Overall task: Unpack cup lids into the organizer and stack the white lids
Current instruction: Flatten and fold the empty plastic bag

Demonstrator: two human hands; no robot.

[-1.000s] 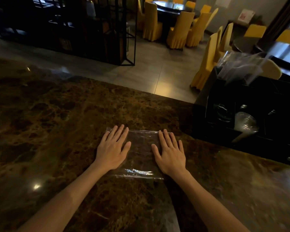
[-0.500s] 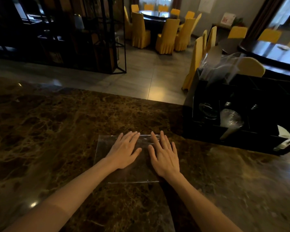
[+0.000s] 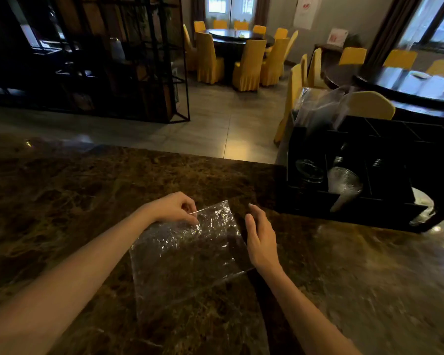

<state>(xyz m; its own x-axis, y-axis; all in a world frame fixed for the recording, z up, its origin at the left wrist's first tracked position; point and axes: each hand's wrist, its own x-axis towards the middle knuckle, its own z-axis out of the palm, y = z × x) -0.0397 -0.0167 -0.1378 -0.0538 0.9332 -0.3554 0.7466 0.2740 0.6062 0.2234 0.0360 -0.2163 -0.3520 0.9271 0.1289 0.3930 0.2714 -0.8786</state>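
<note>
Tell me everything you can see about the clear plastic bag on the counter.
The clear plastic bag is a thin, see-through, wrinkled rectangle that looks empty and flattened. It lies at a slant on the brown marble counter, with its far corner lifted. The left hand pinches that far edge with its fingers. The right hand is open at the bag's right edge; whether it touches is unclear.

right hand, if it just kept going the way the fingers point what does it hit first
The right hand points forward and slightly left across the marble counter, beside the plastic bag. Ahead lies bare counter up to its far edge. The black organizer sits off to the right, probably outside that line, though depth is unclear.
</note>
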